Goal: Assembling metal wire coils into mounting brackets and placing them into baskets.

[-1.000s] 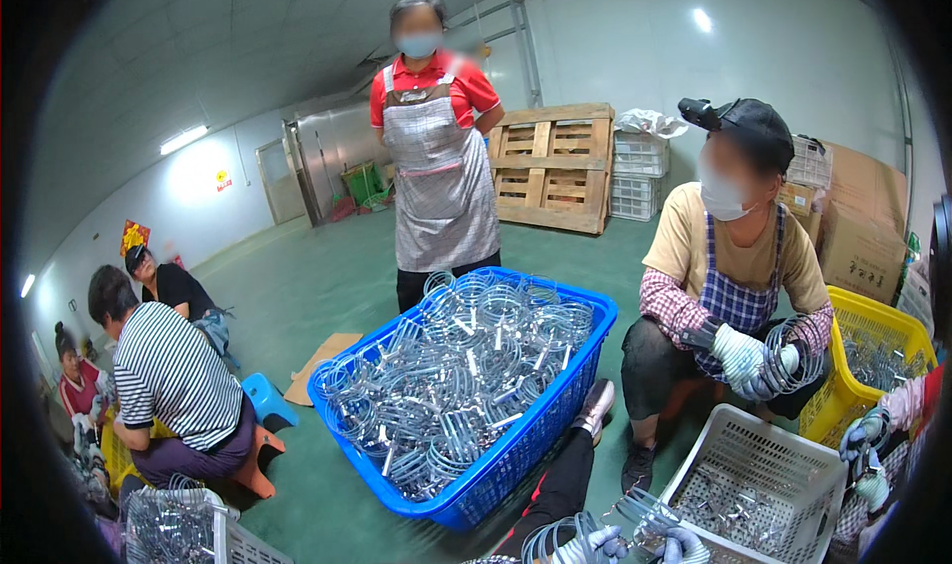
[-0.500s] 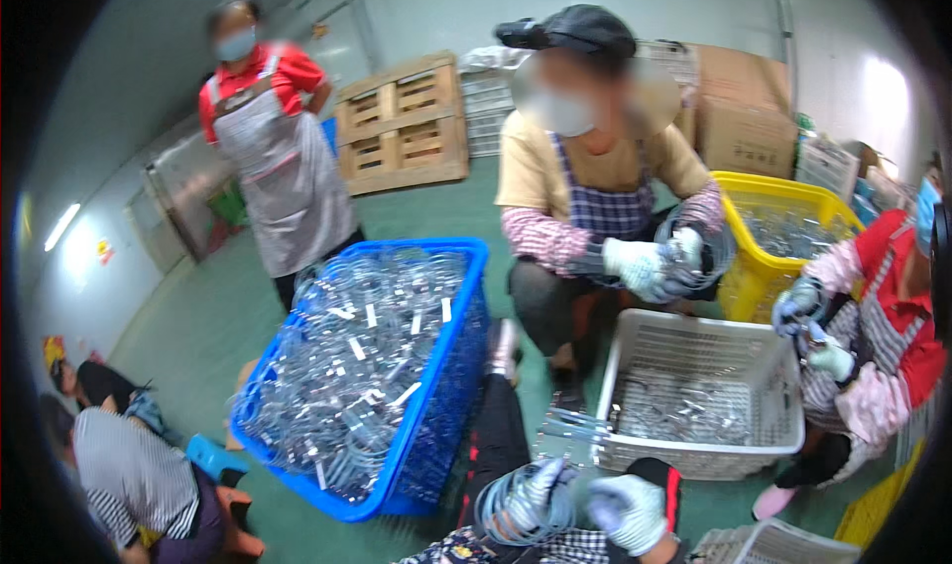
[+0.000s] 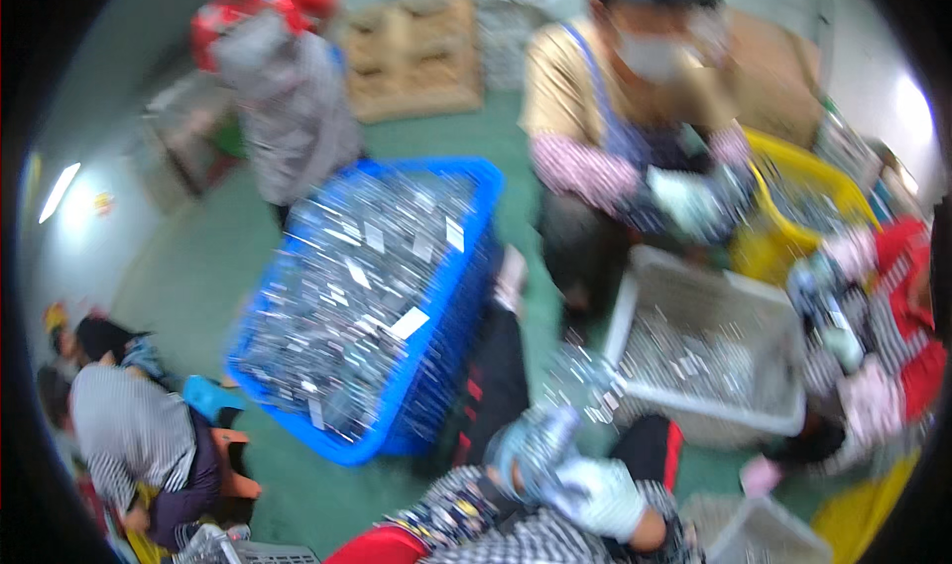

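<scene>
Low in the middle, my left hand (image 3: 534, 455), in a pale work glove, is closed around a coil of thin grey-blue cord (image 3: 506, 457). My right hand (image 3: 601, 497), gloved in white and light blue, comes in against the left one and meets it at the coil. Motion blur smears its fingers, so what it grips cannot be told. Shiny loose strands (image 3: 585, 378) fan out just beyond my hands, beside the white basket (image 3: 709, 413). That basket holds several glinting thin pieces.
A blue basket (image 3: 369, 447) heaped with coils bearing white tags stands left of my leg. Across from me a capped person (image 3: 595, 98) crouches; another in red (image 3: 897, 316) sits right. A yellow basket (image 3: 759, 252) and a smaller white basket (image 3: 754, 529) flank the right side.
My hands were apart and have come together at the coil. The view has tilted down, so the surroundings sit higher. The whole picture is blurrier.
</scene>
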Demonstrator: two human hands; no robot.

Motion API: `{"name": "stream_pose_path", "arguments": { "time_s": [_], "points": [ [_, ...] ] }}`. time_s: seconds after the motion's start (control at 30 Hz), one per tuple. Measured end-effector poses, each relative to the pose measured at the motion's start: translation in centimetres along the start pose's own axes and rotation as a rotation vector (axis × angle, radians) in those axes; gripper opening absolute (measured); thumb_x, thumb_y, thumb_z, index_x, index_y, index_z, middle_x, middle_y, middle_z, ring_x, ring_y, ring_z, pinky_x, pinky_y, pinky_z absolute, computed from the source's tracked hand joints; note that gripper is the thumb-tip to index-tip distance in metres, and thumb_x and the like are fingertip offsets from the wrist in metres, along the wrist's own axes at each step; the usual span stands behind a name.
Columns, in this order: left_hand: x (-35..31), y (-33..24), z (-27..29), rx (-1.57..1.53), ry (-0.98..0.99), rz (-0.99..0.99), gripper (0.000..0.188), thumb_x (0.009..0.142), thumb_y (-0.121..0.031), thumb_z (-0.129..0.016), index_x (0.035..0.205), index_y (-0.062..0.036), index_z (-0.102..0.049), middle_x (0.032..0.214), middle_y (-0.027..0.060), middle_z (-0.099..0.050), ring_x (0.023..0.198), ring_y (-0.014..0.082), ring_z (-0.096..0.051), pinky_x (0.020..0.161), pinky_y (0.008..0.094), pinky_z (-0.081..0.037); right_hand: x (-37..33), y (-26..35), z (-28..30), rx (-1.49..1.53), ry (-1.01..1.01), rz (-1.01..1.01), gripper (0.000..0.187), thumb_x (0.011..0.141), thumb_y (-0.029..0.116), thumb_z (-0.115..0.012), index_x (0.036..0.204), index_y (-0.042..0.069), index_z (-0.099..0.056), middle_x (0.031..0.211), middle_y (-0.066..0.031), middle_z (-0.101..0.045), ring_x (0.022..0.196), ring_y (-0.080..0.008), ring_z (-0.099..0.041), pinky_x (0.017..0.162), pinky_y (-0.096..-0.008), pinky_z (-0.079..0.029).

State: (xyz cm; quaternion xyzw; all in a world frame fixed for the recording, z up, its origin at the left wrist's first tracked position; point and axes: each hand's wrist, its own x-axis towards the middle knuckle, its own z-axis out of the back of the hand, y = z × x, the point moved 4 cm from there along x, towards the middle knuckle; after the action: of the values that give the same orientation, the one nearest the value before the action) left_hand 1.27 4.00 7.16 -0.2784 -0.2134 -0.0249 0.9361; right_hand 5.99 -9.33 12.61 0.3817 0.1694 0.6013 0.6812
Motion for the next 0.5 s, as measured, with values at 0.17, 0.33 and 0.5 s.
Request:
{"name": "stream_pose_path", "arguments": {
  "time_s": [0.17, 0.33, 0.5],
  "points": [
    [-0.4, 2.4, -5.2, -1.671, -0.328, 0.864, 0.025, 0.092, -0.033, -0.053, 0.086, -0.0088, -0.057, 0.075, -0.0013, -0.056, 0.066, 0.0095, -0.051, 0.059, 0.0245, -0.045, 0.4, -2.0, 2.5, 0.661, -0.306, -0.350, 0.018, 0.082, 0.019, -0.066, 0.083, 0.001, -0.065, 0.064, -0.0038, -0.057, 0.054, -0.0132, -0.053, 0.049, -0.0267, -0.042],
    [0.4, 1.5, -4.1, -1.265, -0.265, 0.834, 0.047, 0.086, -0.047, -0.056, 0.094, -0.0010, -0.057, 0.075, 0.0053, -0.057, 0.063, 0.0112, -0.053, 0.053, 0.0244, -0.044, -2.3, -3.8, 3.3, 0.990, -0.396, -0.717, 0.033, 0.090, 0.027, -0.051, 0.088, -0.001, -0.067, 0.071, -0.0044, -0.064, 0.049, -0.0029, -0.048, 0.046, -0.0162, -0.037],
    [-0.3, 1.1, -5.3, -1.395, -0.337, 0.826, 0.039, 0.087, -0.043, -0.057, 0.093, -0.0055, -0.060, 0.085, 0.0002, -0.060, 0.078, 0.0100, -0.053, 0.071, 0.0246, -0.044, -3.7, -3.1, 3.1, 0.591, -0.493, -0.531, 0.017, 0.085, 0.016, -0.060, 0.089, 0.001, -0.067, 0.072, -0.0074, -0.063, 0.054, -0.0097, -0.055, 0.050, -0.0210, -0.042]
  ]
}}
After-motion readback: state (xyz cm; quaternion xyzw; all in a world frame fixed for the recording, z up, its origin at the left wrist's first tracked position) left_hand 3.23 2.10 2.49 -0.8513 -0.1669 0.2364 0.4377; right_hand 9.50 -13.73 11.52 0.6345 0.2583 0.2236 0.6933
